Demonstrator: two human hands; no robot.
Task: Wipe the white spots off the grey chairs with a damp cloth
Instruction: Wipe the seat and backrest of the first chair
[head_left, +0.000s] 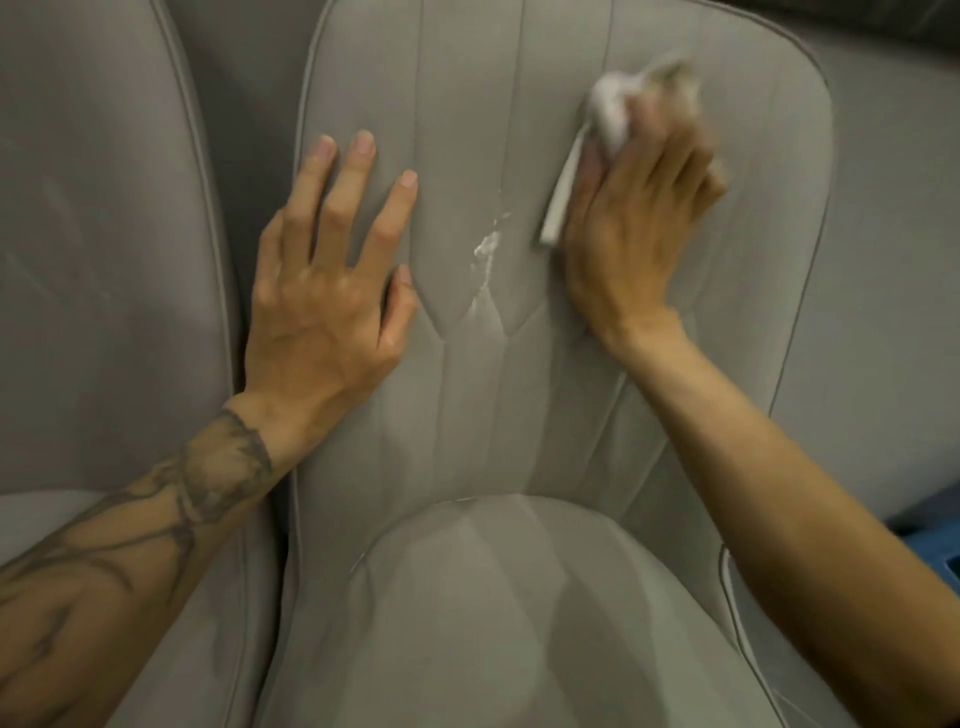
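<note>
Right hand (631, 208), fingers clamped on crumpled white damp cloth (613, 117), sits just right of the vertical white spot streak (485, 254) on grey fabric chair (467, 389); left hand (324, 280) splayed flat.

Dim, soft light — right hand (631, 208) motion-blurred, edges bowed.
</note>
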